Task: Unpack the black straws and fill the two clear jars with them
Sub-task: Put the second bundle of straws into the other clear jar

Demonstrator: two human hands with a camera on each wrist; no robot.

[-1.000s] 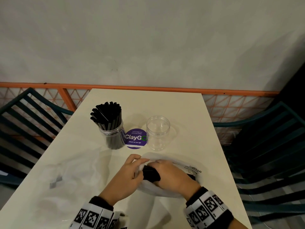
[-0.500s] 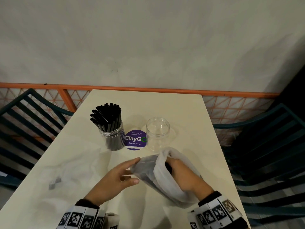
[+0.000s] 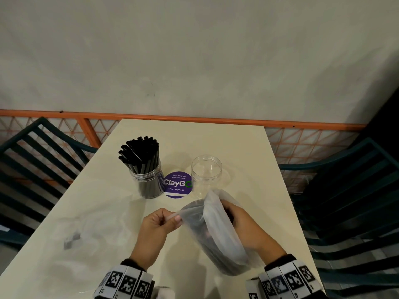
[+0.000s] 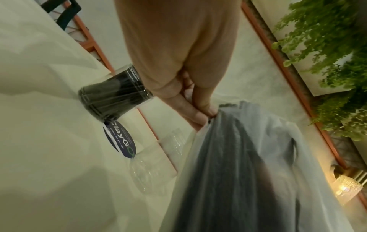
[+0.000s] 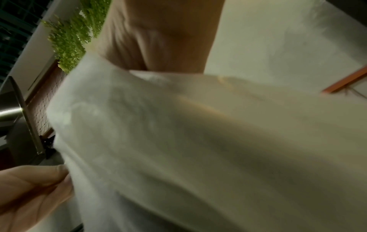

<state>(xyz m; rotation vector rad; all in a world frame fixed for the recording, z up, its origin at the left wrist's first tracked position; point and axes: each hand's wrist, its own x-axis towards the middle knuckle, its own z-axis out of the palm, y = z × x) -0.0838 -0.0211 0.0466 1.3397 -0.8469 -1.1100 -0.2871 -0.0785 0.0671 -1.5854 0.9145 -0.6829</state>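
Note:
A translucent plastic bag (image 3: 218, 231) with a bundle of black straws (image 3: 198, 221) inside is held tilted above the near part of the table (image 3: 248, 147). My left hand (image 3: 159, 223) pinches the bag's rim between thumb and forefinger, plain in the left wrist view (image 4: 200, 109). My right hand (image 3: 244, 221) reaches into the bag's mouth, fingers curled round the bundle and mostly hidden by plastic (image 5: 198, 141). Behind stand a clear jar (image 3: 149, 182) packed with upright black straws (image 3: 140, 152) and an empty clear jar (image 3: 206, 175) to its right.
A purple ClayGo sticker (image 3: 177, 184) lies between the jars. A flat empty plastic bag (image 3: 71, 236) rests on the table's left part. Dark green slatted chairs stand to the left (image 3: 43, 158) and right (image 3: 345, 190). An orange railing (image 3: 194, 119) runs behind the table.
The bag rose off the table and now stands tilted. My left hand went from lying open beside it to pinching its rim. My right hand slid deeper inside.

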